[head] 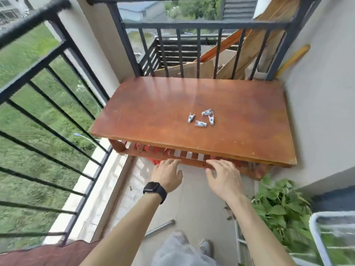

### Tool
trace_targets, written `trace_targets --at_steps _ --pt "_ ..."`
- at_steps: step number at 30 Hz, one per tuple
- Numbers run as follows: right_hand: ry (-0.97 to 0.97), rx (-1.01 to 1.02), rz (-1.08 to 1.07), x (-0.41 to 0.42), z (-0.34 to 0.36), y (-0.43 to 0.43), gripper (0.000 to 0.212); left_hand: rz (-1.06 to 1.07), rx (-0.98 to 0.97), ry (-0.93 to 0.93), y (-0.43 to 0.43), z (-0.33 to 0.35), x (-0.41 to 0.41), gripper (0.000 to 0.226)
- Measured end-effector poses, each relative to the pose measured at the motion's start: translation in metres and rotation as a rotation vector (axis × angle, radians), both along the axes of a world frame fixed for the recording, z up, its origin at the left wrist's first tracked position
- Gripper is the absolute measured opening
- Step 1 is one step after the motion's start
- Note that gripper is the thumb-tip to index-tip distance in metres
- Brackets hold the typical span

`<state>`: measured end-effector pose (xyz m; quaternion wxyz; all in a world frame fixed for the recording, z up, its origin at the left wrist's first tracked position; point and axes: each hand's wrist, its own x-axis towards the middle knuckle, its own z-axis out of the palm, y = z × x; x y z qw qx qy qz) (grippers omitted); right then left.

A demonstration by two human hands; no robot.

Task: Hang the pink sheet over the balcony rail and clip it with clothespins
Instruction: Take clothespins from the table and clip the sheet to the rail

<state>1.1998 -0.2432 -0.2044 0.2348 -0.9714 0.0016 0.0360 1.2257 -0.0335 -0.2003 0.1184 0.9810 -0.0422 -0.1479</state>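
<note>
Several pale blue clothespins [201, 119] lie in a loose cluster on top of a brown wooden table [153, 116]. Beneath the tabletop a slatted shelf holds reddish-pink cloth, the sheet [158, 162], only partly visible through the slats and at the shelf's front edge. My left hand [167, 174], with a black watch on the wrist, reaches to the shelf's front edge with fingers spread, its fingertips at the cloth. My right hand [222, 177] is beside it, fingers apart, touching the shelf's front rail. The black balcony rail [32, 20] runs along the left.
A second black railing [192, 25] stands behind the table, with wooden boards stacked beyond it. A leafy green plant [278, 204] sits on the floor at the right, beside a white wire rack [317, 237]. A metal rod [159, 228] lies on the floor near my feet.
</note>
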Motion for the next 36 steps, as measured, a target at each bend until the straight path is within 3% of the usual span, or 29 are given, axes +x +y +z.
trace_targets --at_steps 8,15,22,27,30,33,36 --pt "0.144 0.010 -0.086 0.121 -0.036 -0.019 0.039 0.057 -0.065 0.147 -0.039 -0.041 0.125 0.048" --pt "0.302 -0.089 -0.010 0.240 -0.068 -0.021 0.041 0.111 -0.056 0.317 -0.037 -0.083 0.244 0.050" --pt "0.276 -0.190 0.167 0.333 -0.104 -0.009 0.039 0.061 -0.011 0.272 -0.038 -0.114 0.355 0.043" --pt "0.200 -0.147 0.201 0.374 -0.136 0.004 0.046 0.020 -0.065 0.120 -0.043 -0.155 0.388 0.055" --pt "0.275 -0.161 0.270 0.380 -0.164 0.008 0.051 -0.022 -0.070 0.089 -0.046 -0.182 0.394 0.046" --pt "0.232 -0.198 0.285 0.370 -0.178 0.004 0.043 0.013 -0.106 0.071 -0.043 -0.197 0.388 0.034" --pt "0.149 -0.179 0.246 0.350 -0.180 -0.006 0.028 0.135 -0.245 0.127 -0.038 -0.196 0.368 0.036"
